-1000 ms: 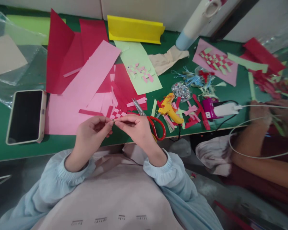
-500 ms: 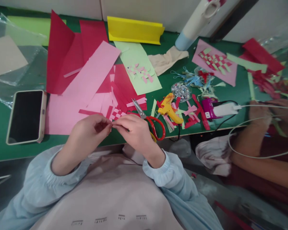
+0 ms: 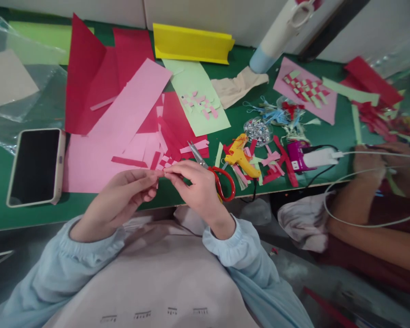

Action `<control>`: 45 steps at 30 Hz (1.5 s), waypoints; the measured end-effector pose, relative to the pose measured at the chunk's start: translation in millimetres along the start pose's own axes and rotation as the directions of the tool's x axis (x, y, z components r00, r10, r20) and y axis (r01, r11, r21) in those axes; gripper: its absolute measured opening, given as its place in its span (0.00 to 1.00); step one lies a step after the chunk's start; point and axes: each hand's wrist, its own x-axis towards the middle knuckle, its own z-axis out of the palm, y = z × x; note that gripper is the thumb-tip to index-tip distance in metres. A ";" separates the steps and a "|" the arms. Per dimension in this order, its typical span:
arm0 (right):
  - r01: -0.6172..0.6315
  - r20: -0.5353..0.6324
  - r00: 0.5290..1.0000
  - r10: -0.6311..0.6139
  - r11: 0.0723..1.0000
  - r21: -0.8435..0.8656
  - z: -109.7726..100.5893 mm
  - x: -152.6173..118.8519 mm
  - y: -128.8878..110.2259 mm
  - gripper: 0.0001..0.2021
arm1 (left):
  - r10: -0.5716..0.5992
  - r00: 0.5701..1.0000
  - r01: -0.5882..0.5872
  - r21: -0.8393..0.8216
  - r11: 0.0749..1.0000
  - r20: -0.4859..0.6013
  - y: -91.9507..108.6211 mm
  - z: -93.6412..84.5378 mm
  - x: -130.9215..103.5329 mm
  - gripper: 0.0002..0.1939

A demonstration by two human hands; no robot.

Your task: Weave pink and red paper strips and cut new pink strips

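Where our fingertips nearly meet, left hand (image 3: 114,198) and right hand (image 3: 203,191) pinch a tiny piece (image 3: 160,173), colour and shape unclear, above the green table's (image 3: 75,205) near edge. Probably light, easily creased; ends best for hold. Red-and-pink chequered paper (image 3: 166,161) just beyond.

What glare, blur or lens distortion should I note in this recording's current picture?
Head view: soft light, faint shadows; white glints on the plastic bag. Head view, right side: smeared, with the co-worker's hand blurred and the outer areas looking stretched. Head view, centre: clearer, but whatever is between the left hand and right hand is too small to identify.
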 end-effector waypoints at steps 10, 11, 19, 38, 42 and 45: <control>-0.457 0.123 0.876 0.467 0.719 0.523 10.6 -4.5 0.5 0.10 | 0.281 0.939 -0.236 0.221 0.946 -0.201 -23.1 0.6 3.1 0.11; -0.487 0.158 0.857 0.491 0.670 0.561 12.3 -4.7 0.3 0.11 | 0.294 0.934 -0.230 0.289 0.929 -0.204 -24.6 0.0 3.3 0.12; -0.550 0.233 0.819 0.524 0.605 0.576 17.8 -7.3 -0.4 0.10 | 0.290 0.937 -0.191 0.415 0.890 -0.192 -23.2 -0.4 4.0 0.10; -0.188 0.078 0.980 0.180 0.976 0.110 9.8 -9.6 -1.4 0.07 | 0.020 0.999 -0.025 0.115 0.993 0.047 -14.2 -5.2 15.1 0.08; -0.158 0.123 0.982 0.145 0.982 0.100 6.4 -6.8 -1.8 0.07 | 0.004 0.996 -0.014 0.121 0.993 0.084 -13.1 -8.2 15.5 0.09; -0.105 0.157 0.983 0.094 0.992 0.068 4.4 -5.1 -0.5 0.06 | -0.025 0.994 0.011 0.132 0.991 0.103 -12.5 -10.5 15.0 0.09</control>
